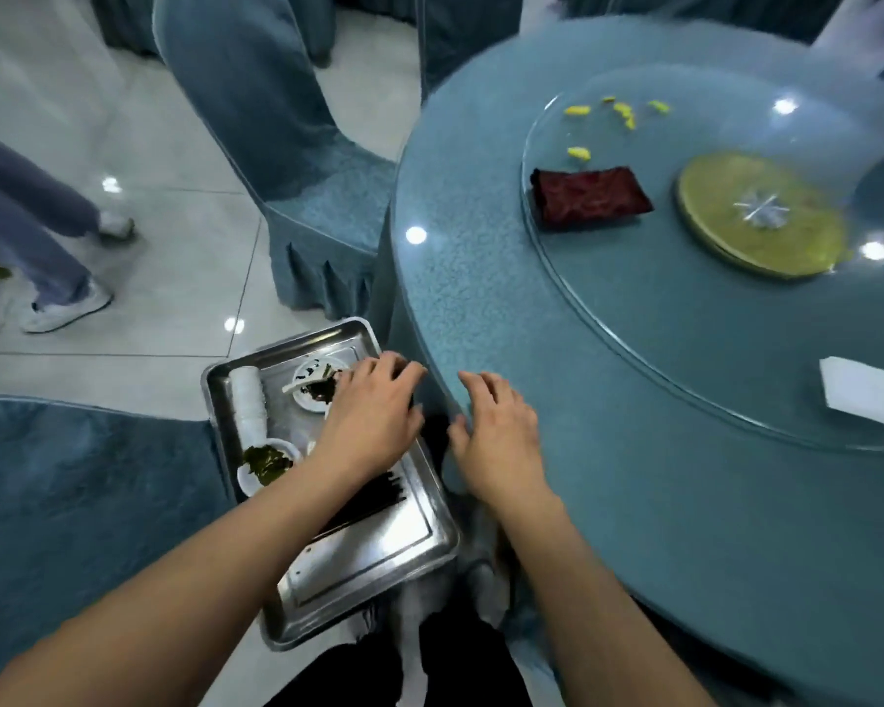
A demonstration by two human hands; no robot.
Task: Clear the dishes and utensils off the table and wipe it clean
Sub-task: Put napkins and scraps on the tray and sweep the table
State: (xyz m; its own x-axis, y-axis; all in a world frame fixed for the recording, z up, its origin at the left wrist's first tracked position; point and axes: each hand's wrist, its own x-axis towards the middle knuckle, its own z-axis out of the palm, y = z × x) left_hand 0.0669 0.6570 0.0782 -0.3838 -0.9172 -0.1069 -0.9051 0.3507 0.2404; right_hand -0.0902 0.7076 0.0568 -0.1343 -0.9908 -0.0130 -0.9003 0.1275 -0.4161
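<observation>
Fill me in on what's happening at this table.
A person is clearing a round blue table. The left hand hovers open over a metal tray beside the table, already loaded with small dishes, stacked white cups and dark chopsticks. The right hand is open at the table's edge. A dark red cloth, yellow scraps and a white napkin remain on the glass turntable.

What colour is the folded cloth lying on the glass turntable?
Dark red, maroon. The cloth shows in the head view, the only one given.
</observation>
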